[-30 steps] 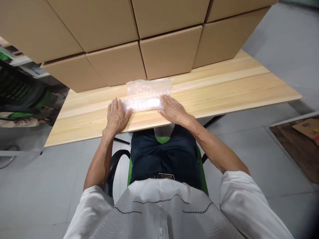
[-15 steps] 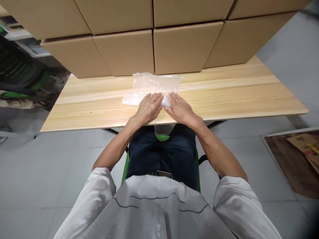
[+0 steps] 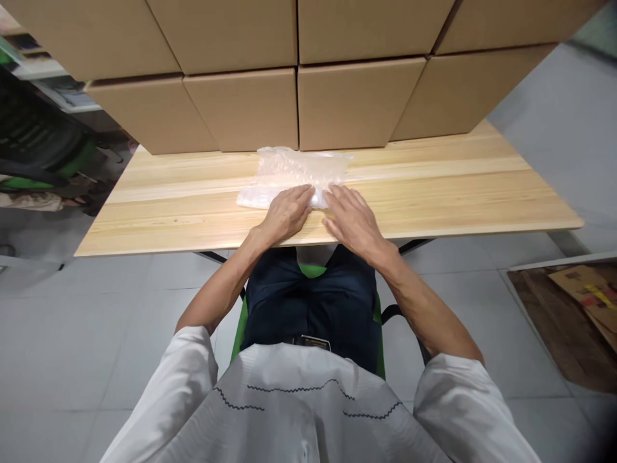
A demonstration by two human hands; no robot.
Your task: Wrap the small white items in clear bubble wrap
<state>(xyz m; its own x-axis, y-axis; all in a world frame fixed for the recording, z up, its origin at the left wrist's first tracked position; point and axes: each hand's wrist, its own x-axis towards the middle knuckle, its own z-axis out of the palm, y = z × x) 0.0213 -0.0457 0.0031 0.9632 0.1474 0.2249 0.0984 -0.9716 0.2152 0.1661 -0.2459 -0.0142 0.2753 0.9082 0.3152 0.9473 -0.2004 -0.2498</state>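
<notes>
A sheet of clear bubble wrap (image 3: 301, 166) lies on the wooden table, with a thicker whitish fold along its near edge. My left hand (image 3: 289, 211) rests flat on the middle of that fold, its fingers stretched out and close together. To its right, my right hand (image 3: 353, 217) is open, thumb apart from the fingers, with its fingertips at the right part of the fold. The palms hide some of the near edge. Whether anything lies inside the fold, I cannot tell.
Large cardboard boxes (image 3: 243, 106) stand stacked in two rows along the back of the wooden table (image 3: 457, 186). A dark chair (image 3: 43, 128) is off to the left. Flattened cardboard (image 3: 585, 296) lies low at the right, beyond the table's front edge.
My right hand has shifted slightly to the right and its fingers are a little more spread. My left hand stays on the bubble wrap. The view has tilted slightly.
</notes>
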